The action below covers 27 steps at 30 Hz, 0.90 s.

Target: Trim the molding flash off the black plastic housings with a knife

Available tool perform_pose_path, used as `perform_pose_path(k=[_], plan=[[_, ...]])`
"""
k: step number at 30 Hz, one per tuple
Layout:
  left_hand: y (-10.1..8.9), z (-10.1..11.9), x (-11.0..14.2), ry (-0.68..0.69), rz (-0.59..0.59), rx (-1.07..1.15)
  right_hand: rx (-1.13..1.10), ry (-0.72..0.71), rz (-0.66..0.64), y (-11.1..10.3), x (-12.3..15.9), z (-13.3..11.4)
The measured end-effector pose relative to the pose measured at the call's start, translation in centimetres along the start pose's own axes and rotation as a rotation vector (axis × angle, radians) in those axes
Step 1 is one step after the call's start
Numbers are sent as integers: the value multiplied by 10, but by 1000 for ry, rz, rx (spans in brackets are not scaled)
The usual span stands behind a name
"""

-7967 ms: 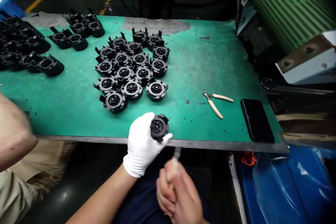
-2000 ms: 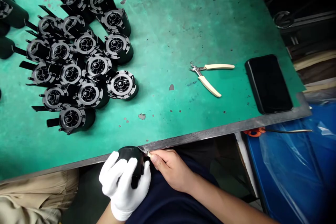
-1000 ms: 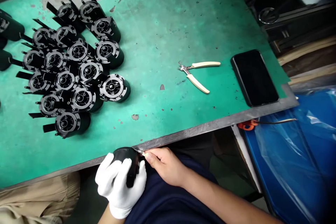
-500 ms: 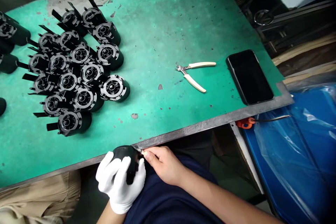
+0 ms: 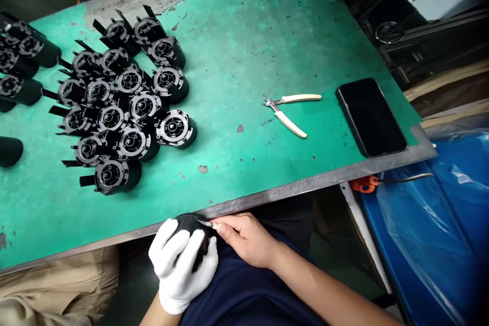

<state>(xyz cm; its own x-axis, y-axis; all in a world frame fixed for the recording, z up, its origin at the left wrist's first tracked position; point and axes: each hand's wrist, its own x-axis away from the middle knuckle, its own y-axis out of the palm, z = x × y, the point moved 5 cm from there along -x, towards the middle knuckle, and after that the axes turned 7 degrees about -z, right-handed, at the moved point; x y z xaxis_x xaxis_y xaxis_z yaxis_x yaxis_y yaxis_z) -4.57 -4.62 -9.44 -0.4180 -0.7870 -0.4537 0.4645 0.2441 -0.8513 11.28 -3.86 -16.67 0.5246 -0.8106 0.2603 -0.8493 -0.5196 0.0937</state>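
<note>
My left hand (image 5: 184, 265), in a white glove, is closed round a black cylindrical plastic housing (image 5: 188, 221) at the table's front edge. Its fingers hide much of the part. Bare, my right hand (image 5: 244, 238) pinches a small knife (image 5: 208, 223) whose thin blade reaches left over the housing's rim. Most of the handle is hidden in my fingers. I cannot tell exactly where the blade touches. Beyond my hands, several similar black housings (image 5: 133, 142) stand grouped on the green table (image 5: 237, 178), their ringed ends facing up.
Side cutters (image 5: 288, 112) with cream handles lie spread on the table. A black phone (image 5: 372, 117) rests near the right corner. More black housings (image 5: 23, 89) stand at the far left. Beside the table is a blue surface (image 5: 451, 214) under clear plastic. A person's tan-clothed leg (image 5: 76, 285) shows lower left.
The view has shifted slightly, so the table's contents appear farther right. The knife blade now lies flatter across the housing's rim. Both hands keep their hold.
</note>
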Motion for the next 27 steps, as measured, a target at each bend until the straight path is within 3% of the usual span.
perform_pose_path(k=[8,14,20,27], plan=[[2,-1,6,28,8,6,48,95,76,5,-2,2],[2,-2,7,43,-4,3,-79,61,-49,5,-5,12],[2,-2,6,36,5,29,-78,40,-88,1,-6,12],[4,-3,9,57,26,42,26,124,11,2,-2,-2]])
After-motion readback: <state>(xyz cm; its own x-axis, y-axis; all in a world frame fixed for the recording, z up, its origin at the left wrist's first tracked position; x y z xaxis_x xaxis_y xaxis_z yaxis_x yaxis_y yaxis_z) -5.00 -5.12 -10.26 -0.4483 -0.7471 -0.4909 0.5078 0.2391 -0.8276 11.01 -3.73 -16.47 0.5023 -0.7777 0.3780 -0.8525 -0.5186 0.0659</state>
